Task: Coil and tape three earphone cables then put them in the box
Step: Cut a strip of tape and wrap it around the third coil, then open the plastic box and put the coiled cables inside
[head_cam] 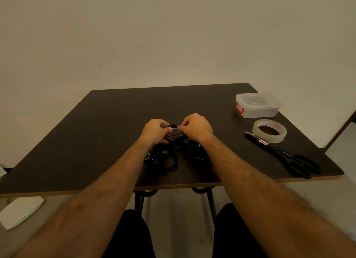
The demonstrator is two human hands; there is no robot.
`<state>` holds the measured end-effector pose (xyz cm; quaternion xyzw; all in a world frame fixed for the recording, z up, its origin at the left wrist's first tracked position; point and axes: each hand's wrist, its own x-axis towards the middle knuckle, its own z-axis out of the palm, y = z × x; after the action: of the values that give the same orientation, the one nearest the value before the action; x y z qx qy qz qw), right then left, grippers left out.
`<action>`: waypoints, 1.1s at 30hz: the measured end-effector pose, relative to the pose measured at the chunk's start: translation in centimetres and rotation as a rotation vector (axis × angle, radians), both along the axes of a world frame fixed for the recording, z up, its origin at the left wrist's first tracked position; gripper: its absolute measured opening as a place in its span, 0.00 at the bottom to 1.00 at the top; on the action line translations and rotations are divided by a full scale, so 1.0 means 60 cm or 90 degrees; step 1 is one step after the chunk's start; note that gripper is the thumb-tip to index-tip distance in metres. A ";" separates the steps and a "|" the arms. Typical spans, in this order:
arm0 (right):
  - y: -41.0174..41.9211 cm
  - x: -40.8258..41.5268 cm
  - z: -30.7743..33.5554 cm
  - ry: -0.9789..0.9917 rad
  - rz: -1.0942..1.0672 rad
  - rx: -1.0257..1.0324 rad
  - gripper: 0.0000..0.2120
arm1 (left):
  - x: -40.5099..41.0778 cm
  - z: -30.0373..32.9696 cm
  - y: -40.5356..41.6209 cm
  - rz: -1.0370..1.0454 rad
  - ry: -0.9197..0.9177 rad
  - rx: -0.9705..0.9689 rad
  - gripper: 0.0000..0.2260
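Over the middle of the dark table (107,134), my left hand (155,131) and my right hand (195,127) hold a coiled black earphone cable (174,135) between them. The left hand grips the coil. The right hand's fingertips pinch a small shiny strip at the coil's top, apparently tape. More black earphone cables (169,159) lie tangled on the table under my wrists. The clear plastic box (258,104) with a red latch stands lidded at the far right.
A roll of clear tape (269,130) lies in front of the box. Black-handled scissors (289,157) lie along the right edge. A white device (20,211) with a green light sits on the floor at left. My knees are under the table's front edge.
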<state>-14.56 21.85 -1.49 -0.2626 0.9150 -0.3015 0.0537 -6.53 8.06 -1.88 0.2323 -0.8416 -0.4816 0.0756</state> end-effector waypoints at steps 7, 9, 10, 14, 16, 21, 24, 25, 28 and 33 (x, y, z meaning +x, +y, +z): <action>-0.014 -0.007 -0.005 0.019 0.022 0.127 0.07 | -0.011 -0.015 -0.009 -0.008 -0.081 -0.283 0.09; -0.014 -0.008 -0.002 0.028 0.038 0.153 0.09 | -0.009 -0.018 -0.013 -0.020 -0.093 -0.286 0.10; -0.014 -0.008 0.000 0.030 0.044 0.164 0.11 | -0.008 -0.019 -0.015 -0.025 -0.093 -0.281 0.10; -0.001 -0.020 0.008 0.044 0.049 0.174 0.13 | -0.010 -0.018 -0.021 -0.033 -0.074 -0.235 0.13; 0.014 -0.032 0.012 0.040 0.041 0.164 0.13 | -0.014 -0.016 -0.020 -0.016 -0.060 -0.234 0.13; 0.064 -0.077 0.028 0.034 0.009 0.124 0.11 | -0.038 -0.001 0.001 0.020 0.043 -0.289 0.12; 0.098 -0.107 0.041 0.045 -0.023 0.104 0.11 | -0.072 0.016 0.029 0.007 0.083 -0.302 0.11; 0.109 -0.117 0.045 0.060 -0.042 0.096 0.11 | -0.087 0.022 0.040 0.002 0.092 -0.295 0.11; 0.145 -0.151 0.054 0.105 -0.104 0.063 0.11 | -0.140 0.036 0.080 -0.019 0.109 -0.274 0.11; 0.217 -0.216 0.074 0.142 -0.189 0.026 0.11 | -0.233 0.048 0.159 -0.056 0.113 -0.176 0.12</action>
<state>-27.54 34.86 2.93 -0.1555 0.9499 -0.2565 -0.0878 -20.48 17.60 1.02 0.1390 -0.8992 -0.3828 0.1598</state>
